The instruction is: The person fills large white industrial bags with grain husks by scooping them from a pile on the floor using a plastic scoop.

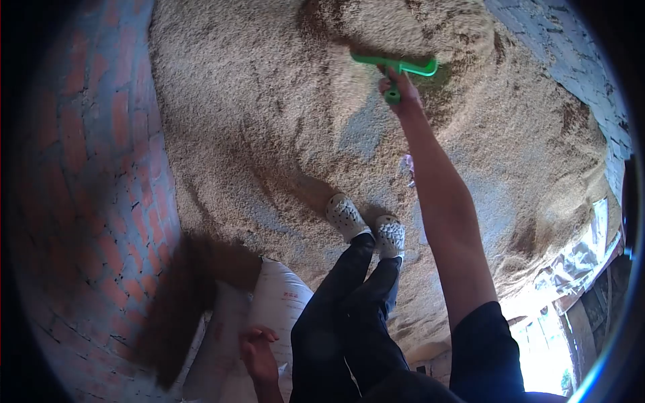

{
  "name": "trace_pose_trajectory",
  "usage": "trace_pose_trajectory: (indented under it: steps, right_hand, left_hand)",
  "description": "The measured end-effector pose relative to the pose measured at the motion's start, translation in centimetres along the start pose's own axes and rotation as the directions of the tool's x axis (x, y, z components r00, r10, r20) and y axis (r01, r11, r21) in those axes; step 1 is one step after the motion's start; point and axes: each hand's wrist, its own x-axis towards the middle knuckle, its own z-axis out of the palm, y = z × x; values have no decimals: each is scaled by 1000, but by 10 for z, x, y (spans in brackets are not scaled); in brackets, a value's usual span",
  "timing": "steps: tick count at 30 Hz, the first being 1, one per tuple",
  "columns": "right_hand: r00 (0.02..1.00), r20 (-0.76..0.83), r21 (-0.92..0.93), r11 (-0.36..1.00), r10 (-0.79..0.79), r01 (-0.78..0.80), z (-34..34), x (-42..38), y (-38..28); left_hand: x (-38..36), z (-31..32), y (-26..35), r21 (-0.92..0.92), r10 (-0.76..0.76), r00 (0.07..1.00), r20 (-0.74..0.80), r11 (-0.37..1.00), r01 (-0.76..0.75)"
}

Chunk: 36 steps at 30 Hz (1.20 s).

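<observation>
My right hand (398, 91) is stretched far forward, its fingers wrapped round the short handle of a green dustpan (415, 68). The dustpan's wide end faces away from me, right against a deep heap of loose tan grain (235, 87). Low in the view, my left hand (259, 350) hangs with nothing in it, its fingers loosely bent and apart. It overlaps the white printed sacks (281, 295) standing beside my legs.
A brick wall (80, 161) borders the grain on the left, another wall (571, 54) at the upper right. My feet in pale clogs (348, 218) stand on the grain. Crumpled plastic sheeting (581, 252) lies at the right, above a bright opening (543, 352).
</observation>
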Motion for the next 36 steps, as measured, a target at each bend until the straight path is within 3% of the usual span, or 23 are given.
trace_pose_trajectory:
  steps: [5,13,16,18,20,24,26,27,29,30,32,34,36]
  right_hand:
    - [972,232,31,999,24,-32,40,-31,-23]
    - [951,289,-234,971,109,-40,147,-162,-55]
    - [940,290,-332,940,180,-77,176,-233,-55]
    - [966,170,-428,898,193,-104,201,-292,-53]
    - [926,226,-423,887,301,-185,202,-332,-52]
    - [863,244,-461,836,442,-297,240,-442,-50]
    - [783,234,-441,781,576,-443,251,-480,-51]
    - [733,232,-503,724,640,-473,253,-501,-51]
    - [775,180,-490,738,606,-463,262,-536,-45]
    - [732,182,-539,689,657,-484,272,-548,-38]
    - [613,202,-467,625,764,-626,277,-583,-40]
    - [522,200,-525,540,829,-658,293,-617,-36]
    - [466,172,-600,467,868,-650,298,-641,-24]
  left_hand:
    - [-10,-5,-8,-11,-19,1000,7,1000,19]
    - [-72,5,19,-145,58,998,25,988,-53]
    - [-115,4,37,-155,55,998,-22,986,-58]
    - [-148,0,47,-165,92,990,-109,980,-109]
    - [-189,-4,63,-97,42,989,-142,994,-56]
    - [-271,-20,64,-212,89,956,-281,965,-153]
    - [-311,-28,46,-177,105,914,-392,966,-187]
    - [-333,-31,46,-179,107,886,-452,962,-207]
    - [-372,-35,30,-149,120,805,-581,957,-250]
    - [-386,-37,20,-118,129,755,-642,957,-264]
    - [-423,-44,8,-50,100,634,-767,976,-214]
    - [-452,-58,-2,1,77,460,-885,987,-163]
    - [-468,-87,-29,122,150,221,-964,983,-137]
